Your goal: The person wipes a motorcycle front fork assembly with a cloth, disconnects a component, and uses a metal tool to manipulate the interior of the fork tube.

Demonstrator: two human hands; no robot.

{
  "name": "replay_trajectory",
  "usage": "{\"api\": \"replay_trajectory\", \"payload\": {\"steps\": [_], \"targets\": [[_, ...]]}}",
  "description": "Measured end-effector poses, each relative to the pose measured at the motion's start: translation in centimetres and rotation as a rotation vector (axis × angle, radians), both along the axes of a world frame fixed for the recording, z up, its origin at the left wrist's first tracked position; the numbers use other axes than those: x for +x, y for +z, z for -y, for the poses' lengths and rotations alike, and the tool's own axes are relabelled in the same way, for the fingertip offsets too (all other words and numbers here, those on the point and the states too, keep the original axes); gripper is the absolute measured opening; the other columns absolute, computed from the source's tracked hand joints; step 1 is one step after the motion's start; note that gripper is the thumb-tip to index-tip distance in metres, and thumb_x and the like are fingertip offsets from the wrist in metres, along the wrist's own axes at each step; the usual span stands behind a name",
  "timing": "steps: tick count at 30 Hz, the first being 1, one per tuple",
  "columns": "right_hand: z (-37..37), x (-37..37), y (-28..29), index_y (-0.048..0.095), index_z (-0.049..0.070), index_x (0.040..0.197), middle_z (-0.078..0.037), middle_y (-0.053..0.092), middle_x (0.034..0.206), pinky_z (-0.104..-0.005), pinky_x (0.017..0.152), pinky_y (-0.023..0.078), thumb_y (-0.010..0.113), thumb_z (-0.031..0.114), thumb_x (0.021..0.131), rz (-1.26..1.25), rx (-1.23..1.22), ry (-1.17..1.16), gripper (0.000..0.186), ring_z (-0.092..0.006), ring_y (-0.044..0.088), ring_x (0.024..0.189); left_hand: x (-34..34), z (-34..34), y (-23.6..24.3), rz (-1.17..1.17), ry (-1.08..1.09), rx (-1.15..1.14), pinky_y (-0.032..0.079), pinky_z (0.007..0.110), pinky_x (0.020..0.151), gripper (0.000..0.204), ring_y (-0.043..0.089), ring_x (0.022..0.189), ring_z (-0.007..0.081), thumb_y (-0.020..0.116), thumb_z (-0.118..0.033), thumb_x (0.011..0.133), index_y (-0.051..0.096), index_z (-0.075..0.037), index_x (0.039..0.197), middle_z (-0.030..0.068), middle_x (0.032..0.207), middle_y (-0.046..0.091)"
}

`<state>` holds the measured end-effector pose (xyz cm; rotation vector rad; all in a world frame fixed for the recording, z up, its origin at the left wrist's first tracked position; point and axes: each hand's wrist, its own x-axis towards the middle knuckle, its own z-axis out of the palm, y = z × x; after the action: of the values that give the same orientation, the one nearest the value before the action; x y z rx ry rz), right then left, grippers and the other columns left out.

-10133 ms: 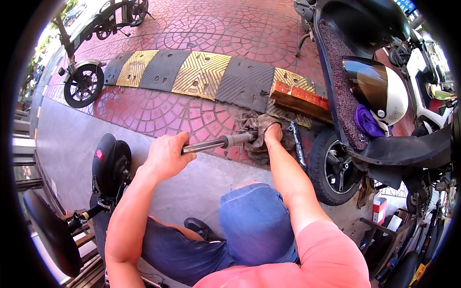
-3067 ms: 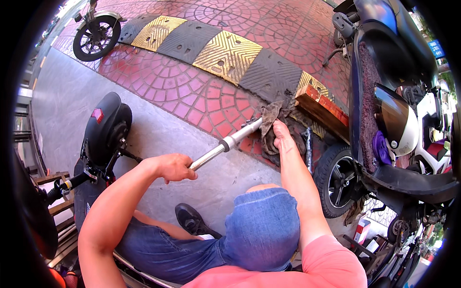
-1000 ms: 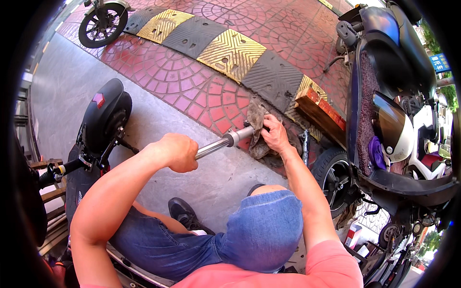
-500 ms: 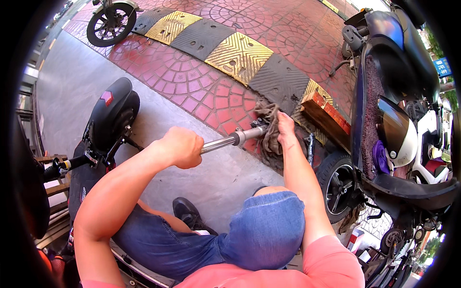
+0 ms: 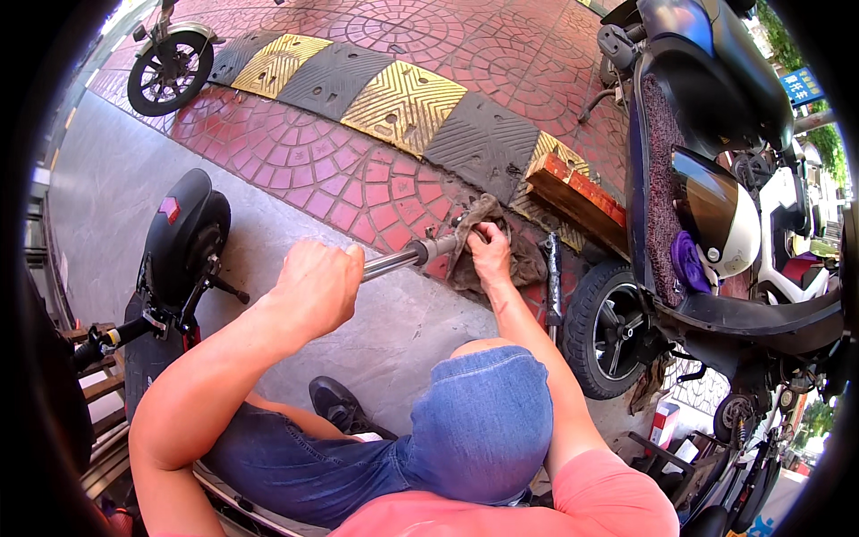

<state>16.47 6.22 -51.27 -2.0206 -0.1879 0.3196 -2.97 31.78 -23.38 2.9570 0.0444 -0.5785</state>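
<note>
My left hand is closed round the left end of a fork tube, a shiny chrome rod that runs into a wider grey sleeve with a collar at the joint. A crumpled grey-brown rag is bunched over the tube's right end and hides it. My right hand grips this rag with bent fingers. The tube is held nearly level above the ground, in front of my bent knee.
Right of the rag, a similar dark-and-silver tube stands beside a scooter wheel. A red-edged wooden beam lies near a black-and-yellow speed bump. A kick scooter stands at left, and a parked scooter with a white helmet at right.
My right hand has shifted from the rag's right edge onto its near face, fingers now curled into the cloth. My left hand stays on the tube. The whole view has swung slightly right.
</note>
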Motion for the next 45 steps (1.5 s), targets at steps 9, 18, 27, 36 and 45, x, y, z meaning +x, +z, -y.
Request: {"api": "replay_trajectory", "payload": {"steps": [9, 18, 27, 36, 45], "targets": [[-2.7, -1.5, 2.3, 0.073, 0.002, 0.112, -0.018, 0.079, 0.106, -0.0429, 0.093, 0.055, 0.071, 0.026, 0.088, -0.123, -0.139, -0.231, 0.034, -0.0337, 0.075, 0.104, -1.3, 0.6, 0.4, -0.08, 0.084, -0.066, 0.055, 0.054, 0.066, 0.028, 0.071, 0.069, 0.0431, 0.073, -0.019, 0.089, 0.056, 0.0, 0.098, 0.0213, 0.073, 0.071], [-4.1, 0.2, 1.9, 0.066, 0.001, 0.117, -0.027, 0.074, 0.114, -0.0524, 0.097, 0.053, 0.066, 0.029, 0.092, 0.063, -0.429, -0.232, 0.037, -0.045, 0.07, 0.111, -2.2, 1.3, -0.7, -0.129, 0.199, -0.15, 0.055, 0.054, 0.068, 0.032, 0.072, 0.071, 0.0441, 0.071, -0.025, 0.095, 0.056, 0.001, 0.104, 0.0226, 0.077, 0.072], [-3.6, 0.3, 2.9, 0.067, 0.001, 0.118, -0.027, 0.073, 0.119, -0.0514, 0.1, 0.053, 0.068, 0.03, 0.092, -0.016, -0.409, -0.258, 0.039, -0.0444, 0.068, 0.118, -2.5, -0.2, -2.2, -0.847, 0.887, -0.95, 0.034, 0.034, 0.05, 0.036, 0.03, 0.048, 0.0088, 0.064, -0.044, 0.103, 0.061, -0.01, 0.092, -0.0052, 0.06, 0.037], [-3.0, 1.5, 1.1, 0.069, -0.005, 0.123, -0.031, 0.07, 0.129, -0.0498, 0.108, 0.051, 0.065, 0.032, 0.089, -0.191, -0.551, -0.381, 0.05, -0.0462, 0.066, 0.125, -4.6, 3.2, -3.0, -0.541, 0.273, -0.389, 0.056, 0.052, 0.079, 0.046, 0.072, 0.086, 0.0407, 0.062, -0.048, 0.099, 0.072, -0.003, 0.093, 0.0212, 0.083, 0.072], [2.3, 2.6, -0.1, 0.072, 0.005, 0.126, -0.01, 0.078, 0.117, -0.0465, 0.093, 0.062, 0.067, 0.034, 0.107, -1.051, 0.703, -0.065, 0.035, -0.0274, 0.076, 0.103, -2.3, 1.0, -1.4, -0.419, 0.356, -0.374, 0.055, 0.054, 0.079, 0.04, 0.072, 0.086, 0.0422, 0.061, -0.043, 0.096, 0.072, -0.004, 0.091, 0.0211, 0.084, 0.072]]}}
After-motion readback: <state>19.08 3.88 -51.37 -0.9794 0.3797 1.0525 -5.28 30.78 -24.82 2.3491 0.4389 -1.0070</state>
